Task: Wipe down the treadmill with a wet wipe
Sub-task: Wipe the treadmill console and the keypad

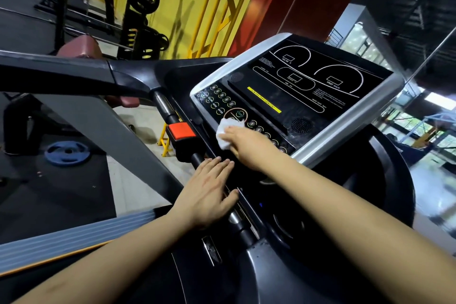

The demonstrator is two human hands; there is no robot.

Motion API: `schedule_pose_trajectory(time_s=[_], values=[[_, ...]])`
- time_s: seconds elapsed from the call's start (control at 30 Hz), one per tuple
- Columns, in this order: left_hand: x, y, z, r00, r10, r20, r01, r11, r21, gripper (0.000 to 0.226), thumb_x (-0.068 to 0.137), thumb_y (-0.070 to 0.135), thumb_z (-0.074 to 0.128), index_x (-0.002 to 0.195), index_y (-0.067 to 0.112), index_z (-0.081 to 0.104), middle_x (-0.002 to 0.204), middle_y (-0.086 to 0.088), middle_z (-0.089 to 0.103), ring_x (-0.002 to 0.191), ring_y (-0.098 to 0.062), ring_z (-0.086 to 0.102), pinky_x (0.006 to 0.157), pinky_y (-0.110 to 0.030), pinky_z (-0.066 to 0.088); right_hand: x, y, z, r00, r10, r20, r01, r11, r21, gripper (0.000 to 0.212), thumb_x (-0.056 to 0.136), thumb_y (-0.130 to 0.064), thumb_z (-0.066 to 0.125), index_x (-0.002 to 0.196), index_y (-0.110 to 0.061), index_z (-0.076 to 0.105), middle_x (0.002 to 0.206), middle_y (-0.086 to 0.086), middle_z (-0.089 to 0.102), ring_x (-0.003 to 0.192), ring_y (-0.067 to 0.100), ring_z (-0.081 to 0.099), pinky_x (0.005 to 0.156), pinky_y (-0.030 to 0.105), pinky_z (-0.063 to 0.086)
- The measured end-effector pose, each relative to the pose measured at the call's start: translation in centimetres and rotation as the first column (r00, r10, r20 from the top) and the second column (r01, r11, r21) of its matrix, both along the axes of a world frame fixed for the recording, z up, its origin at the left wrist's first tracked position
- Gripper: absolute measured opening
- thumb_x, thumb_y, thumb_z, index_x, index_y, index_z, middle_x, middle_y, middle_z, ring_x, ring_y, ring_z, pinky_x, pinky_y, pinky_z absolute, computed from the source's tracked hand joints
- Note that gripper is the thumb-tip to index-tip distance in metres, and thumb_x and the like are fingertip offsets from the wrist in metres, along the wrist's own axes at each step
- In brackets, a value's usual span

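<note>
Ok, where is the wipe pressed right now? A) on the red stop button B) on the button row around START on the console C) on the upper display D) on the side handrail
B: the right hand presses the white wipe onto the console's button row by START.

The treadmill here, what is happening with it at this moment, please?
A person is cleaning the treadmill console. The right hand presses a white wet wipe on the button panel, beside the round start button. The left hand rests flat, fingers straight, on the front handlebar below the console.
</note>
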State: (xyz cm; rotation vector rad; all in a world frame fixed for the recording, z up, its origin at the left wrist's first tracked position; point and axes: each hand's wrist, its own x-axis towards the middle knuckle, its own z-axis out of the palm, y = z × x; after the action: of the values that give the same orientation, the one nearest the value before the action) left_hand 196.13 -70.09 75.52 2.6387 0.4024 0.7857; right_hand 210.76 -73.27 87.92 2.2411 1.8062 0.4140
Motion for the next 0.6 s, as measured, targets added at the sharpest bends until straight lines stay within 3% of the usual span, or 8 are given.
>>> schedule_pose_trajectory(time_s=[0.1, 0.17, 0.23, 0.37, 0.5, 0.6], values=[[-0.1, -0.1, 0.1, 1.0, -0.001, -0.004, 0.001, 1.0, -0.003, 0.093, 0.085, 0.066, 0.008, 0.163, 0.017, 0.023, 0.168, -0.001, 0.027, 0.157, -0.017, 0.012, 0.124, -0.027, -0.007, 2.3, -1.0, 1.5, 0.983, -0.183, 0.011, 0.174, 0.946, 0.272, 0.025, 0.098, -0.013, 0.047, 0.118, -0.017, 0.062, 0.124, 0.007, 0.057, 0.108, 0.034, 0.06, 0.08, 0.043, 0.053], [-0.1, -0.2, 0.1, 1.0, 0.004, 0.007, -0.004, 1.0, -0.008, 0.091, 0.086, 0.066, 0.011, 0.162, 0.017, 0.026, 0.167, -0.002, 0.029, 0.157, -0.017, 0.014, 0.125, -0.027, -0.006, 1.5, -1.6, 1.2, 0.989, -0.145, 0.014, 0.139, 0.969, 0.202, 0.025, 0.096, -0.014, 0.05, 0.118, -0.018, 0.062, 0.127, 0.008, 0.055, 0.107, 0.037, 0.06, 0.081, 0.047, 0.054], [0.0, -0.1, 0.1, 1.0, 0.004, 0.013, -0.004, 1.0, -0.005, 0.09, 0.087, 0.065, 0.013, 0.16, 0.015, 0.031, 0.165, -0.004, 0.033, 0.156, -0.019, 0.017, 0.124, -0.027, -0.005, -0.4, -2.2, 0.3, 0.999, -0.018, -0.036, 0.018, 1.0, 0.025, 0.027, 0.094, -0.016, 0.053, 0.12, -0.019, 0.062, 0.13, 0.007, 0.055, 0.108, 0.038, 0.061, 0.083, 0.05, 0.054], [-0.1, -0.1, 0.2, 1.0, -0.006, -0.001, 0.006, 1.0, 0.005, 0.089, 0.086, 0.064, 0.014, 0.156, 0.015, 0.04, 0.163, -0.004, 0.037, 0.155, -0.02, 0.02, 0.126, -0.031, -0.001, -2.4, -5.4, -0.2, 1.0, 0.008, 0.006, -0.007, 0.99, -0.139, 0.037, 0.099, -0.019, 0.051, 0.136, -0.018, 0.058, 0.148, 0.006, 0.046, 0.137, 0.024, 0.046, 0.101, 0.042, 0.047], [0.0, -0.1, 0.1, 1.0, -0.005, -0.01, 0.005, 1.0, -0.016, 0.09, 0.086, 0.065, 0.014, 0.157, 0.015, 0.038, 0.165, -0.004, 0.034, 0.156, -0.02, 0.019, 0.126, -0.032, 0.0, -3.8, -9.8, -0.5, 0.996, -0.078, -0.033, 0.076, 0.994, -0.081, 0.038, 0.098, -0.025, 0.053, 0.136, -0.023, 0.059, 0.148, 0.002, 0.047, 0.138, 0.022, 0.046, 0.104, 0.041, 0.047], [0.1, 0.0, 0.2, 0.999, -0.005, -0.033, 0.005, 1.0, -0.004, 0.088, 0.086, 0.064, 0.012, 0.161, 0.019, 0.029, 0.168, -0.003, 0.026, 0.156, -0.02, 0.018, 0.128, -0.035, 0.002, -3.3, -9.1, -0.6, 0.991, -0.132, 0.0, 0.132, 0.991, 0.02, 0.032, 0.1, -0.026, 0.05, 0.13, -0.022, 0.058, 0.139, 0.004, 0.051, 0.124, 0.028, 0.056, 0.093, 0.039, 0.052]])
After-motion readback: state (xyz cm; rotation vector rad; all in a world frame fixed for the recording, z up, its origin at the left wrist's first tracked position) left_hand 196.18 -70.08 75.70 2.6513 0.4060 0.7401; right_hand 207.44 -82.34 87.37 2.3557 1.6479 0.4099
